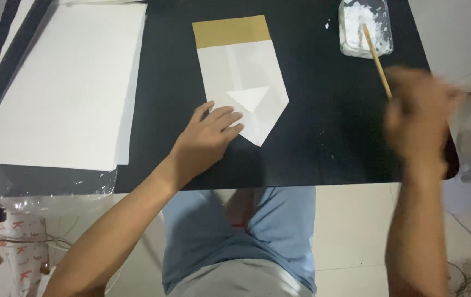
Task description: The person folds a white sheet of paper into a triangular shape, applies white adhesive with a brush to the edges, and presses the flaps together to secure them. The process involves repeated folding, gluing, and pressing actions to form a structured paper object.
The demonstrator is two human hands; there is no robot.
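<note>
Folded white paper (pixel 244 91) w/ tan band at far end, pointed near end, lies flat mid black worktop (pixel 312 148). Left hand (pixel 208 137) flat on paper's near-left edge, fingers spread, pressing it down. Right hand (pixel 419 118) right of paper, blurred (grip can't tell), at near end of wooden stick (pixel 377 61); stick's far end sits in clear tub of white paste (pixel 364 27), far-right of paper. Stack of white sheets (pixel 59 82) left of paper.
</note>
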